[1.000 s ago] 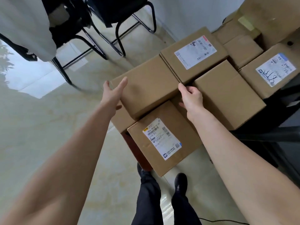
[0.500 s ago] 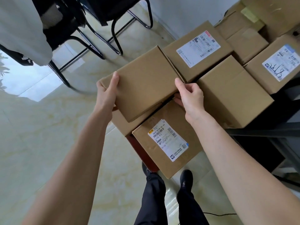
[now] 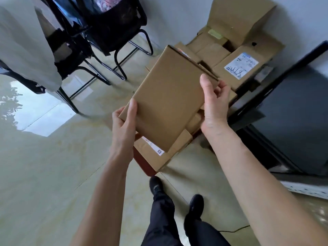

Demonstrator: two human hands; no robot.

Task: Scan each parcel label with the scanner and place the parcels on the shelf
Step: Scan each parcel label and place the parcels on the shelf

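Plain brown parcel (image 3: 170,102) held in the air, tilted, above the stack of other parcels (image 3: 159,157). Left hand (image 3: 124,126) grips its near left corner, thumb on top, fingers underneath. Right hand (image 3: 215,105) grips the right edge, thumb on the top face (no label on that face). Labelled box (image 3: 239,68) sits beyond, by a dark shelf frame (image 3: 287,71). Black chairs (image 3: 106,36) stand on the floor to the left.

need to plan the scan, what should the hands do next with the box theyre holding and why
Probably turn the held box over: the face toward the camera is plain cardboard with no label showing, and no scanner is in view. Left hand and right hand grip opposite edges, so rotating it looks easy.
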